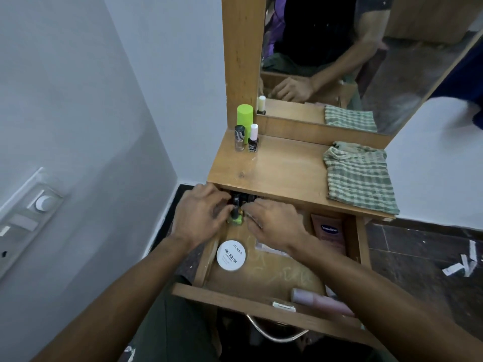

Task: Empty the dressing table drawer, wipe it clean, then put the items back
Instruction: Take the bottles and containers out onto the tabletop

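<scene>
The wooden drawer [261, 278] is pulled out under the dressing table top [282, 168]. Both hands reach into its far left corner. My left hand [201, 212] closes its fingers around a green nail polish bottle [235, 219] with a dark cap. My right hand [274, 223] has its fingertips on small dark bottles [241, 198] beside it; what it grips is hidden. A round white nail polish remover tin [231, 255], a pink Vaseline tube [330, 235] and a pink bottle [321, 300] lie in the drawer.
On the table top stand a green cylinder [245, 114], a clear bottle [239, 138] and a black polish bottle with a white cap [253, 139]. A green checked cloth [360, 176] lies at the right. A mirror [352, 56] rises behind. Wall with switch panel [28, 218] at left.
</scene>
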